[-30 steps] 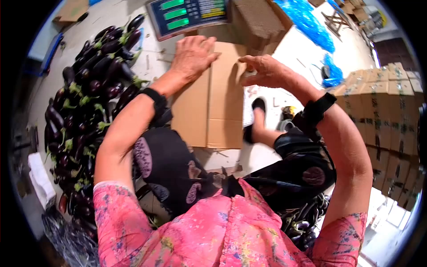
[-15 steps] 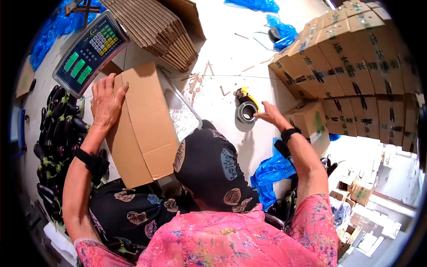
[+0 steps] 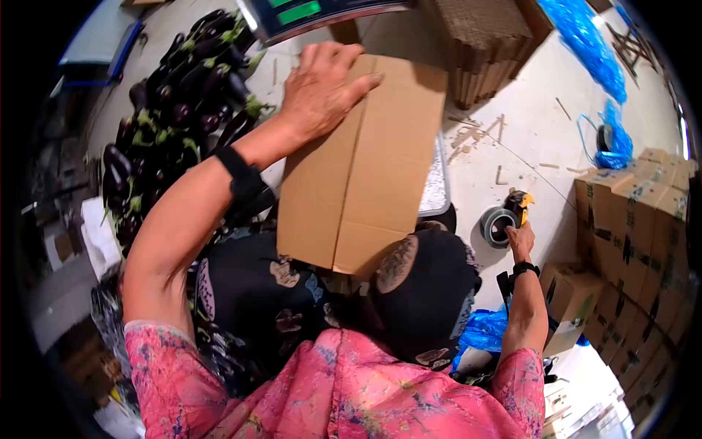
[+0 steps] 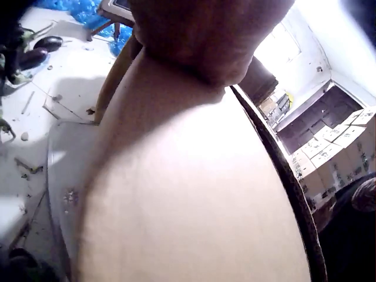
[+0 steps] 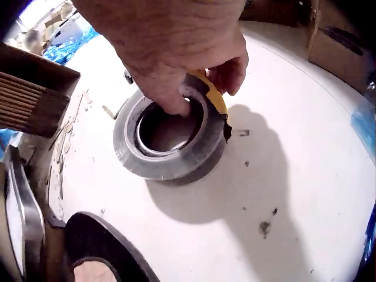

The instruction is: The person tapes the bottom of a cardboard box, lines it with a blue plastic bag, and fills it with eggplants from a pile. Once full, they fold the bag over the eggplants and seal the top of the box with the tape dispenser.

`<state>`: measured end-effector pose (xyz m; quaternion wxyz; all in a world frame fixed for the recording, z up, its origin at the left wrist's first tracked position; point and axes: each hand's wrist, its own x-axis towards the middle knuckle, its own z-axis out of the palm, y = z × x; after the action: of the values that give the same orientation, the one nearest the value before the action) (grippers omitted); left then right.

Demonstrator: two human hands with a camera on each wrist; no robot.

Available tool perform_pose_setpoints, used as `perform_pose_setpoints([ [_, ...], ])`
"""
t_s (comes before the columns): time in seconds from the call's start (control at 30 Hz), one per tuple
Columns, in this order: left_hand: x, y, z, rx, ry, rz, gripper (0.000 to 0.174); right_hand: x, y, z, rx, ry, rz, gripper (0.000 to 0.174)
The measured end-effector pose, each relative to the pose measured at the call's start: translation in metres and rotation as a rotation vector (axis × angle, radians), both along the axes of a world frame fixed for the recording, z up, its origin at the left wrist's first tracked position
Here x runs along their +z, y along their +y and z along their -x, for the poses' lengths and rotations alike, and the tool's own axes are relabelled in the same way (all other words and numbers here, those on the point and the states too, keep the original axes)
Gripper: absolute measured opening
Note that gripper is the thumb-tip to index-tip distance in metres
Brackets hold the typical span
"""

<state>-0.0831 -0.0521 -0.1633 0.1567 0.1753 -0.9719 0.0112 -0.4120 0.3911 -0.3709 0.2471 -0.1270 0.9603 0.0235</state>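
Observation:
A closed-flap cardboard box (image 3: 387, 154) stands in front of the person's knees, a seam running down its top. My left hand (image 3: 322, 91) rests on its far left corner, thumb across the top beside the seam and fingers over the far edge. In the left wrist view that hand (image 4: 205, 35) is close against the cardboard (image 4: 194, 194). To the right, my right hand (image 3: 521, 240) grips a tape dispenser (image 3: 497, 227) on the floor. The right wrist view shows the thumb inside the grey tape roll (image 5: 176, 167) and fingers behind its yellow part (image 5: 214, 97).
Eggplants (image 3: 183, 95) lie heaped on the left. A digital scale (image 3: 322, 22) and folded cardboard (image 3: 482, 44) stand beyond the box. Taped cartons (image 3: 629, 227) are stacked at right; blue plastic (image 3: 482, 329) lies near the right forearm. A metal tray (image 3: 436, 183) shows beside the box.
My right hand has left the box's right side, reached out right and taken hold of the tape dispenser. The left hand has stayed on the box. The head view has swung about.

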Motion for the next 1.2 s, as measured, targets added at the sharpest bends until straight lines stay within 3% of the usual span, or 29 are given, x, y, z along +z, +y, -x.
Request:
perform_pose_setpoints([
  [0.13, -0.008, -0.002, -0.002, 0.011, 0.027, 0.025, 0.031, -0.013, -0.001, -0.017, -0.012, 0.006, 0.199, 0.051],
  [0.23, -0.017, -0.003, 0.004, 0.152, 0.049, -0.083, 0.04, 0.002, -0.007, -0.026, -0.391, -0.472, 0.62, 0.043],
  [0.27, -0.021, -0.005, 0.004, 0.152, 0.062, -0.085, 0.042, 0.029, -0.021, -0.04, -0.49, -0.567, 0.785, 0.039],
  [0.3, -0.025, -0.006, 0.003, 0.152, 0.075, -0.091, 0.043, 0.062, -0.036, -0.053, -0.463, -0.672, 0.961, 0.039],
  [0.37, -0.02, -0.006, 0.005, 0.178, 0.092, -0.123, 0.043, 0.103, -0.053, -0.058, -0.493, -0.72, 1.104, 0.041],
  [0.5, 0.0, 0.006, 0.003, 0.218, 0.124, -0.189, 0.041, 0.239, -0.116, -0.097, -0.376, -0.637, 1.514, 0.045],
  [0.6, -0.004, 0.004, 0.002, 0.195, 0.192, -0.263, 0.046, 0.279, -0.14, -0.089, -0.085, -0.831, 1.477, 0.043],
  [0.7, -0.003, 0.001, -0.004, 0.171, 0.2, -0.304, 0.062, 0.314, -0.168, -0.119, -0.021, -0.764, 1.395, 0.048],
  [0.83, 0.004, 0.004, -0.005, 0.191, 0.155, -0.388, 0.077, 0.341, -0.19, -0.147, 0.125, -0.82, 1.587, 0.063],
  [0.9, 0.008, 0.007, -0.004, 0.209, 0.132, -0.411, 0.078, 0.356, -0.208, -0.15, 0.286, -0.703, 1.372, 0.067],
  [0.97, 0.012, 0.005, -0.007, 0.194, 0.103, -0.515, 0.083, 0.369, -0.231, -0.171, 0.254, -0.603, 1.189, 0.066],
  [1.07, 0.014, 0.0, -0.01, 0.16, 0.098, -0.605, 0.095, 0.363, -0.234, -0.173, 0.315, -0.68, 1.185, 0.065],
  [1.13, 0.012, 0.0, -0.01, 0.163, 0.114, -0.587, 0.095, 0.357, -0.238, -0.181, 0.298, -0.768, 1.212, 0.066],
  [1.2, 0.008, -0.005, -0.008, 0.146, 0.111, -0.593, 0.09, 0.34, -0.251, -0.194, 0.387, -0.7, 1.089, 0.065],
])
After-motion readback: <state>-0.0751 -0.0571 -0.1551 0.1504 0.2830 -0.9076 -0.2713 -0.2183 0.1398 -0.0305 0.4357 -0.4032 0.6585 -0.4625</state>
